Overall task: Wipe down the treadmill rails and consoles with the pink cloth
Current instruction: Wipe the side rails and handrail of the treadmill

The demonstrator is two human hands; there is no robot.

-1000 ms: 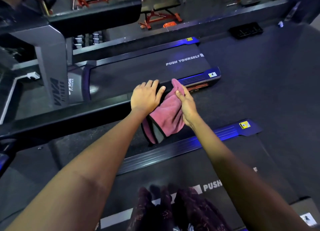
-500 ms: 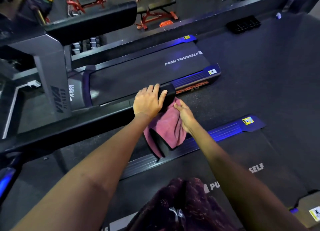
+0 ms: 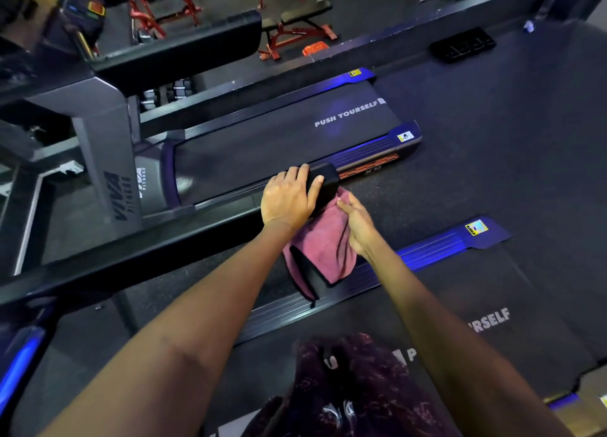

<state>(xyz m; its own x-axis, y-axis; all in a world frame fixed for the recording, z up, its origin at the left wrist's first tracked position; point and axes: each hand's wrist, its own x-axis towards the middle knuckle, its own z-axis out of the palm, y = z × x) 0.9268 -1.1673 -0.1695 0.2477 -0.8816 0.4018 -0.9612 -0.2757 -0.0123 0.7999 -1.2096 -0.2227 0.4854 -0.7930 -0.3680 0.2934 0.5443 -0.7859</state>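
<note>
A: Where is the pink cloth (image 3: 323,244) seen?

B: It is draped under the end of the black handrail (image 3: 323,182) of the near treadmill, and it hangs down toward the blue-lit side rail (image 3: 437,246) below. A dark patch is seen on its lower part.

A: How are the 2 hands placed?

B: The left hand (image 3: 289,200) is laid over the top of the handrail near its end. Its fingers are curled over the far edge, and the thumb is pressed on the near side, so the rail is gripped. The right hand (image 3: 356,221) is held against the upper part of the cloth, just under the rail end. The cloth is pressed by the fingers and pinched near its top edge, although how tightly cannot be told.

A: What else is visible?

B: A second treadmill (image 3: 285,134) is seen beyond the rail, with "PUSH YOURSELF" printed on its belt. The same words are partly shown on the near belt (image 3: 492,321). Red gym frames (image 3: 289,32) are seen at the top. At the bottom edge, a dark patterned garment (image 3: 354,387) is seen.
</note>
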